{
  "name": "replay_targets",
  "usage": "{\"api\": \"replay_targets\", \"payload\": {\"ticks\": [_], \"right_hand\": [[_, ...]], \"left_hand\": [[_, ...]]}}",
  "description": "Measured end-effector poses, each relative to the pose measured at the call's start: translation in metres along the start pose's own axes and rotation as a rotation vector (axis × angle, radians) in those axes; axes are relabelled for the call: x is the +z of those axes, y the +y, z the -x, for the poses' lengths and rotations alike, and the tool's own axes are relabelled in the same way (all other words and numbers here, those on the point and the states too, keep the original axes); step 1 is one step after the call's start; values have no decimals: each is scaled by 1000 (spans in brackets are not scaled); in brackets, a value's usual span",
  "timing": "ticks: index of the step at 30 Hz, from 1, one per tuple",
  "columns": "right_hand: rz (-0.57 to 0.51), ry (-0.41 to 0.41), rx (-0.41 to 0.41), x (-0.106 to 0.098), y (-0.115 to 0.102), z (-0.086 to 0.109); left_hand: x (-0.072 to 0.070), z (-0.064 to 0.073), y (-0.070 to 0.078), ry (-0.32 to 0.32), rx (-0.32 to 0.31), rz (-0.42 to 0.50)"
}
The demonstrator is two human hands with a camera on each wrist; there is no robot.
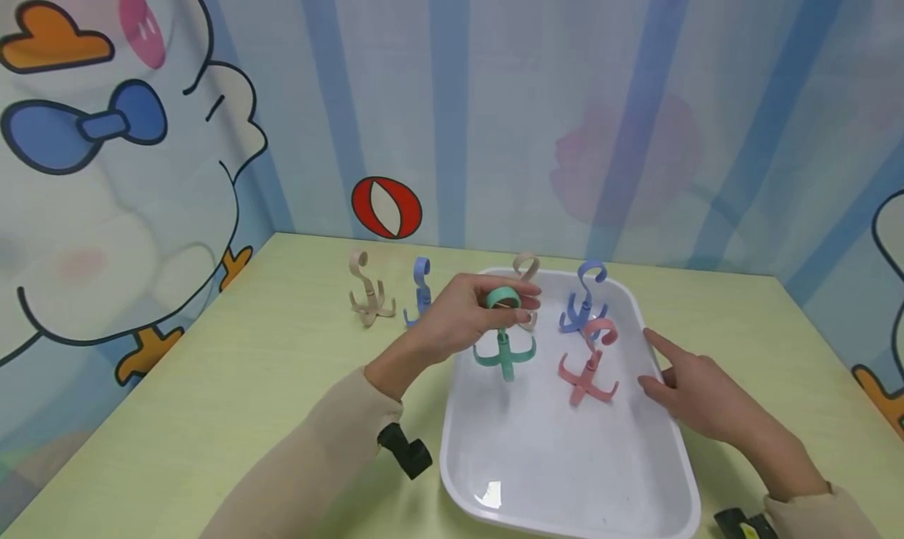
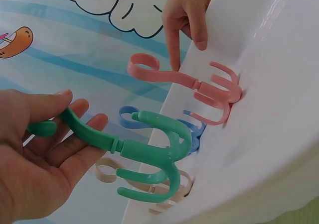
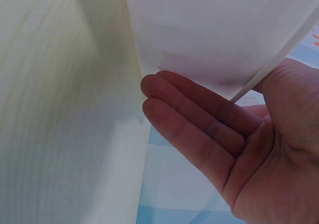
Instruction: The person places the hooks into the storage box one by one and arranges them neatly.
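My left hand [image 1: 459, 315] holds a green four-pronged hanging hook [image 2: 149, 154] by its curved top, thumb on one side and fingers on the other. The hook's prongs hang over the white tray [image 1: 537, 460]. My right hand [image 1: 702, 394] straddles the tray's right rim, its thumb inside and its fairly straight fingers along the outer wall in the right wrist view. Inside the tray stand a pink hook [image 1: 586, 378], a blue hook [image 1: 582, 311] behind it, and a beige hook [image 2: 169, 191], which my left hand partly hides in the head view.
Left of the tray, another beige hook [image 1: 369, 304] and another blue hook [image 1: 422, 288] stand on the pale green table [image 1: 318, 382]. My left forearm partly covers that blue hook's surroundings. A printed cartoon backdrop [image 1: 508, 115] rises behind the table.
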State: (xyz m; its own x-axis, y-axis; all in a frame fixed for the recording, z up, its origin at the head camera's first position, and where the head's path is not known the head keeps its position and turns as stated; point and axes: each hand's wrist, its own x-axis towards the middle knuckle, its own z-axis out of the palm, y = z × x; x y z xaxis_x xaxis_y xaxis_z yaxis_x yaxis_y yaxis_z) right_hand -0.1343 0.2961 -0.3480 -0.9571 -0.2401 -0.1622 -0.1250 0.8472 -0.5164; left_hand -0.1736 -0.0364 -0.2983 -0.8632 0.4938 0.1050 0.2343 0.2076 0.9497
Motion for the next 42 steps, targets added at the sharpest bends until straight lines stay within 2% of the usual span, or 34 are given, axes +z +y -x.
{"api": "replay_targets", "payload": {"ticks": [6,12,19,32,42], "right_hand": [[-12,4,-5,1,1,1],[-8,6,-3,2,1,0],[-10,11,-9,2,2,1],[0,22,-42,1,2,0],[5,22,-36,1,1,1]], "left_hand": [[7,-7,-4,-39,-9,12],[13,-14,-6,-51,-52,-31],[16,-21,-10,-68,-52,-50],[22,-32,-10,-60,-106,-82],[24,-40,-17,-43,-155,-43]]}}
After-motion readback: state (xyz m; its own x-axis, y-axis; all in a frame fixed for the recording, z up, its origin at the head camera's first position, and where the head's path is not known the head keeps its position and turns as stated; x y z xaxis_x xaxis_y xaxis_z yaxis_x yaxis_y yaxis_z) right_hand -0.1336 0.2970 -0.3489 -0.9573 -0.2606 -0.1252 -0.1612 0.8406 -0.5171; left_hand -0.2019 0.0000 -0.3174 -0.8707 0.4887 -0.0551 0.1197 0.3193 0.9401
